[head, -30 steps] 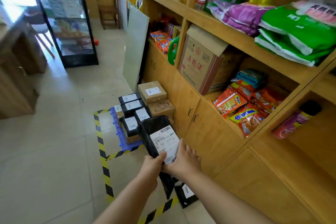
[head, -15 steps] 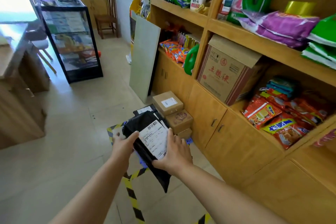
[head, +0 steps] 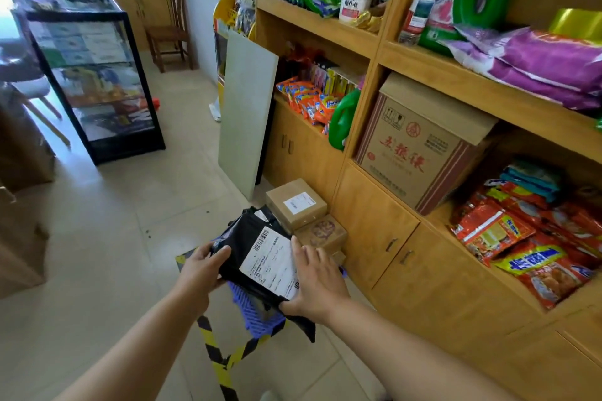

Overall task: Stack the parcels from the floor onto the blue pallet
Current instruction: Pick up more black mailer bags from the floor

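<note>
No sleeves, no gloves, no watch or rings that I can spot: just two bare forearms running up from the bottom edge to a bare left hand (head: pixel 198 273) and right hand (head: pixel 317 283).

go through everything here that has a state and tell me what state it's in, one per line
Black parcel: held above the pallet, label up.
Left hand: grips the parcel's left edge.
Right hand: fingers flat on the label, thumb under the edge.
Blue pallet: on the floor, mostly hidden.
Brown box: closed, stacked on another box.
Cabinet doors: closed.
</note>
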Demonstrator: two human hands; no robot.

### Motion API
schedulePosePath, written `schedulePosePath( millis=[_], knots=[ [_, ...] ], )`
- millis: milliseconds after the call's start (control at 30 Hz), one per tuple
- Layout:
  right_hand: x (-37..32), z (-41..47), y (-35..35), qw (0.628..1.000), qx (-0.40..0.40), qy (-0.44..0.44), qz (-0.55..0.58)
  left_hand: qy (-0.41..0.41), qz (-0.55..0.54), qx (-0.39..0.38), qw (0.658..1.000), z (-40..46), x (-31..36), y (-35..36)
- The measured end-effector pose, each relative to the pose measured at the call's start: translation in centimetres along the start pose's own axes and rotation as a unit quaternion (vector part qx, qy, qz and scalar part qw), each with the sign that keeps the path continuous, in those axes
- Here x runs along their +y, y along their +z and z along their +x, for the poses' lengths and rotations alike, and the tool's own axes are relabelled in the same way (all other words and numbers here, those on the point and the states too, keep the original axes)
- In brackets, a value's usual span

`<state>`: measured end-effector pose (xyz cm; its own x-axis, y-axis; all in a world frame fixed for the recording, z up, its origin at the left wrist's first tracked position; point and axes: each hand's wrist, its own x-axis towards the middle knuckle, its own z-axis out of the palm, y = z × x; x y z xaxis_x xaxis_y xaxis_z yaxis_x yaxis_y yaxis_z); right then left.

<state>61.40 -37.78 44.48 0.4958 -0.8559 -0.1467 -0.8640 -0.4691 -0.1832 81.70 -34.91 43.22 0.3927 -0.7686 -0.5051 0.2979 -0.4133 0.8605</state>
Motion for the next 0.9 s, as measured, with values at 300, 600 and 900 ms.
schedulePosePath(
  millis=[300,600,900],
  knots=[
    [2.5,12.4,-1.1,1.0,-0.025,0.008,0.011,-0.013,0.018,0.013,1.0,10.8,5.3,2.5],
    [3.1,20.3,-1.0,0.997,-0.036,0.064,0.021,-0.052,0.055,-0.016,0.997,19.5,8.1,3.6],
    [0.9,27.8,1.8,0.977,-0.038,0.204,0.052,-0.08,0.173,-0.118,0.975,31.3,11.2,3.1]
  ],
)
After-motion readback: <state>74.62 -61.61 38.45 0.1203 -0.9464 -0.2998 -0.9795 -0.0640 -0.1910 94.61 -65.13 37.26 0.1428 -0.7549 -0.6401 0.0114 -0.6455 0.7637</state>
